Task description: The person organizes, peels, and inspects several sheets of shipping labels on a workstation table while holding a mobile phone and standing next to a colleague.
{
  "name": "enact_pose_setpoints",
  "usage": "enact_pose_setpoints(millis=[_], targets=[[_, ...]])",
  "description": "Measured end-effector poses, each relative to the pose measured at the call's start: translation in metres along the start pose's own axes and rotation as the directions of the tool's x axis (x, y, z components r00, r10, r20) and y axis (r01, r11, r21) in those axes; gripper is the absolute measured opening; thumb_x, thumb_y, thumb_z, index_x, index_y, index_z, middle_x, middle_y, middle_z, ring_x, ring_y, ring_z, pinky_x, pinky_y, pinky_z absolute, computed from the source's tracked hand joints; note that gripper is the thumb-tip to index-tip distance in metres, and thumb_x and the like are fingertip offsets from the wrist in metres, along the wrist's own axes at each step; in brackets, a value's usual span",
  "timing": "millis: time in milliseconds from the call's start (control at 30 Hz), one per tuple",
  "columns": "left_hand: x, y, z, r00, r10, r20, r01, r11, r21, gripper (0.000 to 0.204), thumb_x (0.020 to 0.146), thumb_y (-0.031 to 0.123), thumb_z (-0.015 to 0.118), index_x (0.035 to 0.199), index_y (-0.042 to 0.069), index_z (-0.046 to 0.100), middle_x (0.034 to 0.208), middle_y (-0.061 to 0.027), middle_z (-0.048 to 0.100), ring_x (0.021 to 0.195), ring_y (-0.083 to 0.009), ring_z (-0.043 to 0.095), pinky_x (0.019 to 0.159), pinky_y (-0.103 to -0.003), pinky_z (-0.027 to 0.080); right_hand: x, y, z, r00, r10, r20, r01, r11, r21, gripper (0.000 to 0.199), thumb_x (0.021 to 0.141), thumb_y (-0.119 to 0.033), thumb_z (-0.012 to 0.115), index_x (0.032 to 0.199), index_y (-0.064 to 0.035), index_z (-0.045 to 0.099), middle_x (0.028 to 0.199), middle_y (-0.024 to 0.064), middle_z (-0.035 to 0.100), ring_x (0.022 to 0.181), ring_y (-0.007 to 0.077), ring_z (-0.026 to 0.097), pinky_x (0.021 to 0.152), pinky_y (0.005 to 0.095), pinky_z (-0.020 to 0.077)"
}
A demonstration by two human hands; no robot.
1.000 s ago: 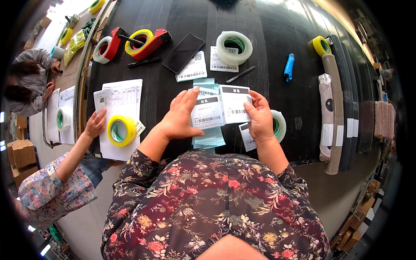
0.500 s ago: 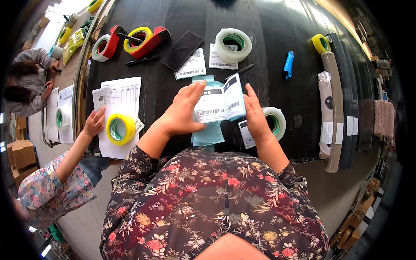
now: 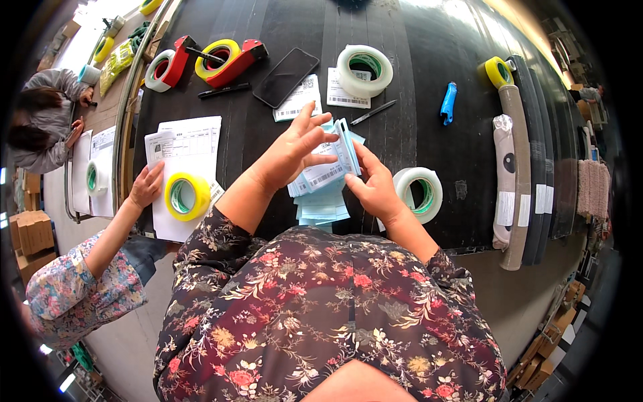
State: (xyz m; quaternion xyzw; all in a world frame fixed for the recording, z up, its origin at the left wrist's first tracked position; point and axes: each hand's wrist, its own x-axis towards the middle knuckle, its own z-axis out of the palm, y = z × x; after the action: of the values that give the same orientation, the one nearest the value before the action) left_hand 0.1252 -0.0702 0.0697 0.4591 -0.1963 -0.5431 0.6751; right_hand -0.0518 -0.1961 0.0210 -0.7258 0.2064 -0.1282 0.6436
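Note:
My right hand point(image 3: 375, 186) grips the right side of a folded stack of pale blue-and-white labels point(image 3: 326, 175), its thumb on the front face. Above the left part of the stack, my left hand point(image 3: 293, 153) has its fingers spread and covers some of the print; whether a fingertip touches the labels is hard to see. Beneath both hands a strip of light blue backing paper point(image 3: 321, 213) lies on the black table. Close by my right wrist is a roll of clear tape point(image 3: 434, 195).
Farther back lie a black phone point(image 3: 287, 77), another clear tape roll point(image 3: 382, 74), a pen point(image 3: 372, 112), a blue cutter point(image 3: 448, 104) and red tape dispensers point(image 3: 231, 67). At left, a co-worker's hand point(image 3: 145, 186) rests on papers point(image 3: 201, 141) beside yellow tape point(image 3: 175, 201). Long rolls point(image 3: 509, 154) stand right.
The label stack, spread open before, is now folded closer together. My left hand has lifted and spread its fingers over it; my right hand has moved left, thumb now across the labels.

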Motion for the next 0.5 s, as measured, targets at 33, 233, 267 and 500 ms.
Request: enact_pose_setpoints(millis=[33,233,267,500], targets=[[-0.001,0.0,-0.007,1.0,-0.004,0.018,0.005,0.999,-0.033,0.097,0.091,0.043,0.063,0.153,0.005,-0.001,0.15,-0.0217,0.027,0.127,-0.0318,0.045,0.098,-0.044,0.047,-0.001,-0.002,-0.003,0.999,0.029,-0.027,-0.029,0.999,-0.02,0.066,0.083,-0.008,0.064,0.143,-0.0002,0.039,0.128,0.021,0.057,0.117,0.0256,0.057,0.1,0.034,0.0434],[-0.006,-0.009,-0.037,0.993,0.078,-0.086,-0.028,0.879,0.476,0.063,0.089,0.014,0.068,0.142,-0.001,0.037,0.134,-0.0147,0.051,0.122,-0.0217,0.05,0.102,-0.034,0.043,0.003,0.003,-0.008,0.971,0.033,-0.237,-0.022,0.999,0.049,0.058,0.088,-0.004,0.057,0.143,-0.0009,0.039,0.121,0.0165,0.061,0.107,0.0182,0.061,0.092,0.0302,0.0476],[-0.007,-0.012,-0.039,0.991,0.106,-0.076,-0.034,0.771,0.636,0.064,0.086,0.013,0.071,0.14,0.0,0.041,0.13,-0.0132,0.055,0.119,-0.0212,0.052,0.101,-0.034,0.043,0.003,0.005,-0.01,0.971,0.044,-0.237,-0.028,0.997,0.073,0.059,0.087,-0.004,0.058,0.143,-0.0006,0.039,0.122,0.0164,0.061,0.107,0.0182,0.061,0.093,0.0302,0.0476],[-0.008,-0.021,-0.03,0.98,0.195,-0.046,-0.039,0.41,0.911,0.066,0.079,0.017,0.076,0.136,0.0,0.047,0.129,-0.0171,0.058,0.12,-0.0285,0.055,0.103,-0.036,0.041,0.001,-0.004,-0.016,0.978,0.078,-0.194,-0.067,0.996,0.062,0.072,0.081,-0.007,0.071,0.144,0.0013,0.036,0.128,0.017,0.057,0.112,0.0202,0.059,0.096,0.0311,0.0466]])
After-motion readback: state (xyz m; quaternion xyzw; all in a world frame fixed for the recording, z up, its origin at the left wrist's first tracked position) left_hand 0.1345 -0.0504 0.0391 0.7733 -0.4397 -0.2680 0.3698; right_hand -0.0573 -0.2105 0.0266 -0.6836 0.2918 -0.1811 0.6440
